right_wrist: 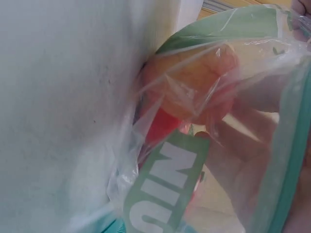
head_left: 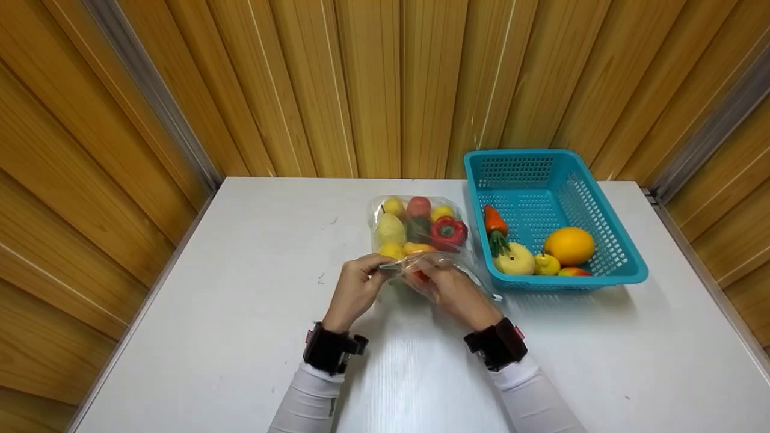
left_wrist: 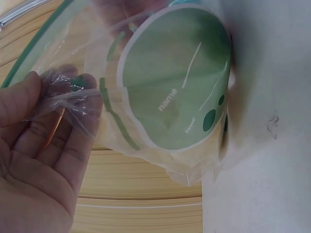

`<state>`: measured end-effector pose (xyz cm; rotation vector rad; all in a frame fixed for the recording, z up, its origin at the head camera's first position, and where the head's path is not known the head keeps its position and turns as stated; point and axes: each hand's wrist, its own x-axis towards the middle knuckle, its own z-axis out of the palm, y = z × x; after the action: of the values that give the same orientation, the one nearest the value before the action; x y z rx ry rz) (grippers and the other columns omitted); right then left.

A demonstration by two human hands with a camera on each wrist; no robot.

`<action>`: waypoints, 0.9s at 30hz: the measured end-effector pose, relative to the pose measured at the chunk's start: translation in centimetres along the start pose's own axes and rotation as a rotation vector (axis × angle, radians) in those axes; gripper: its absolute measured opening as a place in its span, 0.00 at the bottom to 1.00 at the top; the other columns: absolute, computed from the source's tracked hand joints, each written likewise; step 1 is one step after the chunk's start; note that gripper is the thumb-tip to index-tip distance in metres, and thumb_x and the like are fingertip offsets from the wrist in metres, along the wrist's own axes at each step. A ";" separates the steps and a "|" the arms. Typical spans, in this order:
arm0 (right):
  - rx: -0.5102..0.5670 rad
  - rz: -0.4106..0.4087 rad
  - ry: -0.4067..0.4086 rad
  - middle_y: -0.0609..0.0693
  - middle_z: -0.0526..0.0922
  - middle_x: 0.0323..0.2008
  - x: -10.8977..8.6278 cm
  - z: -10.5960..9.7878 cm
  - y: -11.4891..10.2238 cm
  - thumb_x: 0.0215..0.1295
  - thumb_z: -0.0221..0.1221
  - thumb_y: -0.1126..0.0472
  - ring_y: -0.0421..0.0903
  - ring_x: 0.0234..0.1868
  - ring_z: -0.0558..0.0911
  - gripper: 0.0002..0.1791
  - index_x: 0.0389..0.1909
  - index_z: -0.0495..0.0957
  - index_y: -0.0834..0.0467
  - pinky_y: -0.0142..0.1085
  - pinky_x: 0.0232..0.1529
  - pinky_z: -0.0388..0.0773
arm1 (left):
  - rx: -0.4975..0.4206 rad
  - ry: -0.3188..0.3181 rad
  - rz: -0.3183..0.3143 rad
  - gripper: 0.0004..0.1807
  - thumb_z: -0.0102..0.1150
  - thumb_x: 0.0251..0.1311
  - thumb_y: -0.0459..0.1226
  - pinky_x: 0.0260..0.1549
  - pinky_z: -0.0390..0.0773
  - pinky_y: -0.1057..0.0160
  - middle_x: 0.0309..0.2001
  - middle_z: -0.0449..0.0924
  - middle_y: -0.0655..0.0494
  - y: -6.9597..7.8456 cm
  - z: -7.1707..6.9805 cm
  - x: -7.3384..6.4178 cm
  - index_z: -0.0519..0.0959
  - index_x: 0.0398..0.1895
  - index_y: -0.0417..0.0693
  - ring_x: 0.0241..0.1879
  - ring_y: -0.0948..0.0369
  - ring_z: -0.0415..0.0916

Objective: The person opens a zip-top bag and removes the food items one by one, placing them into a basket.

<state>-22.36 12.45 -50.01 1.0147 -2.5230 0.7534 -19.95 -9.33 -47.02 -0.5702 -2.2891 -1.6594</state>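
Note:
A clear zip bag (left_wrist: 175,77) with a green label lies on the table, its mouth toward me. My left hand (head_left: 361,282) pinches the bag's edge between thumb and fingers, left of the mouth. Inside the mouth, my right hand (head_left: 457,291) holds a red-and-yellow fruit (right_wrist: 194,82), seen through the film in the right wrist view. Deeper in the bag are a red bell pepper (head_left: 448,233), a pale pear (head_left: 390,231), a pinkish-red fruit (head_left: 418,207), a dark green piece and several yellow fruits.
A teal basket (head_left: 559,280) stands right of the bag. In it lie a carrot (head_left: 495,221), a large orange-yellow fruit (head_left: 568,245), a pale round fruit (head_left: 515,260), a small yellow fruit (head_left: 546,264) and a red-yellow one. Wood-look panels (head_left: 373,90) rise behind the white table (head_left: 252,288).

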 end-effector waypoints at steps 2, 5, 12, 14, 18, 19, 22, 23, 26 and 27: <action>-0.042 0.058 0.002 0.60 0.82 0.48 0.0 -0.1 -0.1 0.70 0.64 0.66 0.55 0.48 0.84 0.14 0.55 0.80 0.61 0.47 0.48 0.85 | 0.002 0.002 -0.003 0.07 0.62 0.66 0.23 0.37 0.82 0.69 0.40 0.89 0.44 0.0 0.0 0.0 0.88 0.42 0.34 0.39 0.57 0.85; -0.056 0.171 -0.024 0.62 0.81 0.46 -0.2 -0.3 -0.2 0.66 0.67 0.66 0.56 0.44 0.83 0.17 0.54 0.79 0.65 0.49 0.45 0.84 | 0.010 0.007 -0.006 0.08 0.62 0.65 0.23 0.38 0.82 0.69 0.40 0.89 0.44 0.0 0.0 0.0 0.88 0.42 0.34 0.39 0.55 0.85; -0.036 0.364 -0.088 0.61 0.82 0.54 -0.4 -0.6 -0.4 0.63 0.73 0.58 0.55 0.52 0.81 0.29 0.61 0.76 0.64 0.51 0.59 0.79 | 0.020 0.003 0.004 0.07 0.63 0.66 0.25 0.37 0.81 0.69 0.38 0.89 0.46 0.0 0.0 -0.1 0.89 0.41 0.36 0.38 0.56 0.84; -0.020 0.391 -0.088 0.61 0.83 0.52 -0.4 -0.6 -0.3 0.61 0.74 0.59 0.55 0.51 0.82 0.30 0.61 0.76 0.65 0.51 0.58 0.80 | 0.021 0.003 -0.001 0.07 0.63 0.66 0.25 0.37 0.81 0.69 0.38 0.89 0.47 0.0 0.0 -0.1 0.89 0.41 0.37 0.38 0.55 0.84; 0.000 0.413 -0.085 0.60 0.83 0.50 -0.2 -0.6 -0.1 0.58 0.75 0.62 0.52 0.46 0.81 0.31 0.60 0.76 0.66 0.50 0.55 0.81 | 0.019 0.000 -0.005 0.08 0.62 0.66 0.24 0.38 0.82 0.68 0.38 0.89 0.46 0.1 0.0 0.0 0.89 0.41 0.37 0.39 0.54 0.84; 0.001 0.413 -0.082 0.60 0.83 0.50 -0.2 -0.6 0.0 0.58 0.75 0.62 0.52 0.45 0.80 0.31 0.60 0.76 0.66 0.50 0.54 0.81 | 0.021 -0.001 -0.005 0.08 0.62 0.66 0.24 0.38 0.82 0.68 0.39 0.89 0.46 0.0 0.1 0.0 0.89 0.41 0.37 0.39 0.54 0.85; -0.003 0.408 -0.077 0.60 0.84 0.51 -0.1 -0.6 0.1 0.56 0.76 0.62 0.52 0.45 0.81 0.31 0.60 0.77 0.66 0.49 0.54 0.82 | 0.021 -0.001 -0.004 0.09 0.61 0.65 0.22 0.39 0.83 0.67 0.39 0.89 0.46 -0.1 0.1 0.0 0.89 0.42 0.37 0.39 0.54 0.85; -0.006 0.407 -0.075 0.60 0.84 0.51 -0.1 -0.6 0.1 0.56 0.76 0.63 0.51 0.45 0.81 0.31 0.59 0.77 0.66 0.49 0.54 0.81 | 0.022 -0.001 -0.003 0.09 0.61 0.65 0.22 0.39 0.83 0.67 0.39 0.89 0.46 -0.1 0.1 0.0 0.89 0.42 0.37 0.39 0.54 0.85; -0.006 0.411 -0.077 0.58 0.84 0.49 -0.1 -0.8 0.2 0.56 0.75 0.63 0.50 0.43 0.80 0.28 0.57 0.79 0.65 0.47 0.52 0.82 | 0.018 -0.002 0.002 0.09 0.60 0.65 0.22 0.39 0.83 0.67 0.39 0.89 0.46 -0.1 0.1 0.0 0.89 0.42 0.36 0.39 0.54 0.85; -0.001 0.413 -0.082 0.58 0.84 0.44 -0.2 -0.9 0.2 0.56 0.74 0.64 0.50 0.40 0.79 0.25 0.54 0.80 0.65 0.46 0.47 0.82 | 0.017 -0.004 0.001 0.09 0.60 0.65 0.22 0.38 0.83 0.67 0.39 0.89 0.46 -0.1 0.0 0.0 0.89 0.42 0.36 0.39 0.55 0.85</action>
<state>-22.28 13.14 -49.46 0.5330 -2.8429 0.8313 -20.01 -9.32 -47.11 -0.5713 -2.3027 -1.6381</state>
